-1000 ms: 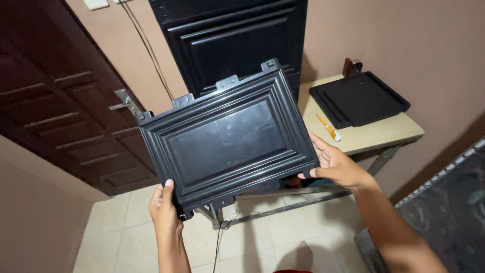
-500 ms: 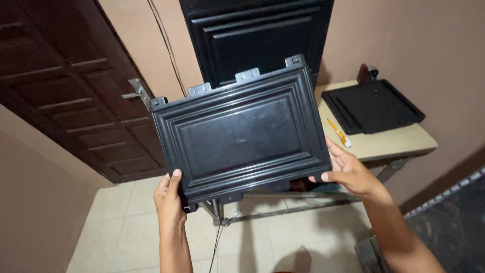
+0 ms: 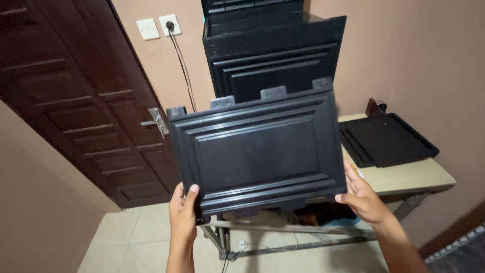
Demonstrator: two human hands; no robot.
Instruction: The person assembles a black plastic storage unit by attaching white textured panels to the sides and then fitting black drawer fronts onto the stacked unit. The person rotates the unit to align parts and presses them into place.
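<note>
Head view: a black rectangular panel (image 3: 257, 151) with a raised, stepped frame moulding and small tabs along its top edge is held up in the air in front of the camera, tilted slightly so its right end sits higher. The left hand (image 3: 183, 215) grips the panel's lower left corner, thumb laid over the front face and the other fingers hidden behind, so they are pinching the corner. The right hand (image 3: 362, 198) holds the lower right corner, its fingers (image 3: 350, 174) pressed together along the panel's right edge, with the thumb at the bottom rim. The panel is clear of the bench (image 3: 404, 178) and hangs in front of its left edge.

Behind the panel, more black moulded panels (image 3: 275, 55) stand upright in a stack against the beige wall, rising above the bench's back left corner. On the bench's right half lie flat black trays (image 3: 386, 139), one over another, near the back edge. A small dark object (image 3: 376, 106) stands at the back edge just beside the trays; what it is cannot be told. A dark brown door (image 3: 76, 96) with a metal handle (image 3: 156, 121) fills the left side. Two white wall plates (image 3: 159, 27) sit above, a black cable (image 3: 184, 71) hanging from one. The floor (image 3: 131, 242) is pale tile.
</note>
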